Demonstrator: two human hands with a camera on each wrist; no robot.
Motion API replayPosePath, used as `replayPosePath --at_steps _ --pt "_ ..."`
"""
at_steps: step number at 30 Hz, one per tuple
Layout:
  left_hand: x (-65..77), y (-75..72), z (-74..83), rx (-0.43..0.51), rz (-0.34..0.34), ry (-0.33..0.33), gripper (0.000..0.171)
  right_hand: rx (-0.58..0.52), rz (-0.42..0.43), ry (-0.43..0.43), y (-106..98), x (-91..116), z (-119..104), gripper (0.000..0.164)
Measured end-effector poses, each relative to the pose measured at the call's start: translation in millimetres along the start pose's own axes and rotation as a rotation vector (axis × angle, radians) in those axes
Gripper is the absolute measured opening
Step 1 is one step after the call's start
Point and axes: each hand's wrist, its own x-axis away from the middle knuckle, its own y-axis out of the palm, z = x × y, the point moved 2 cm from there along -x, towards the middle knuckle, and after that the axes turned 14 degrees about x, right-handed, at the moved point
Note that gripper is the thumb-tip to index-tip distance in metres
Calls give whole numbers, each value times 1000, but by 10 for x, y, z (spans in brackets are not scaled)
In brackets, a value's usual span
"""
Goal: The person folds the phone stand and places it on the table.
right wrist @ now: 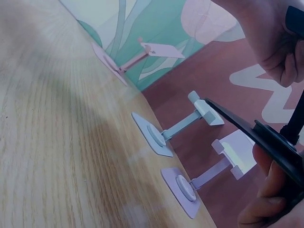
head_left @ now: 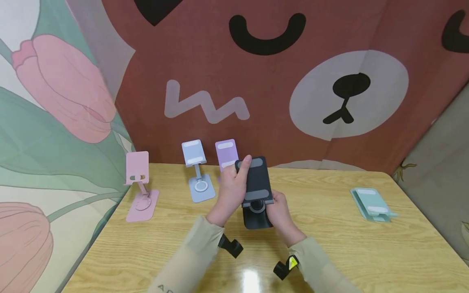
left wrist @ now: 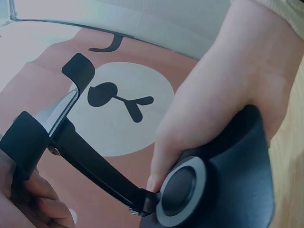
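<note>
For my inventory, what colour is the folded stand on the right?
The folded stand is mostly mint green, clearest in the head view.

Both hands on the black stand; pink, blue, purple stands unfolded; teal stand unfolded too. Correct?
No, the teal stand is folded down, per the head view. Rest holds: left hand and right hand on the black stand; pink stand, blue stand and purple stand unfolded.
</note>
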Motion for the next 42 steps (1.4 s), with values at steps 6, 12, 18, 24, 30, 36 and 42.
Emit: replayPosePath --at_steps 6,12,18,24,30,36,42 --pt "24 23 -44 14 6 -11 56 -33 -35 3 -36 -15 17 30" --pt "56 46 -77 35 6 -22 54 -26 -30 -2 -55 -10 26 29" --pt "81 66 -86 8 9 -28 57 -36 -26 7 -60 1 11 29" --pt "101 81 -114 -11 15 -38 54 -50 -29 7 -74 7 27 29" --pt "119 103 -151 -1 18 -50 56 -39 -18 3 -96 11 28 29" --pt "143 121 -226 1 28 -56 58 -25 -21 2 -116 8 29 34" --pt "150 141 -305 -4 16 -58 54 -24 -7 11 -125 -5 29 35"
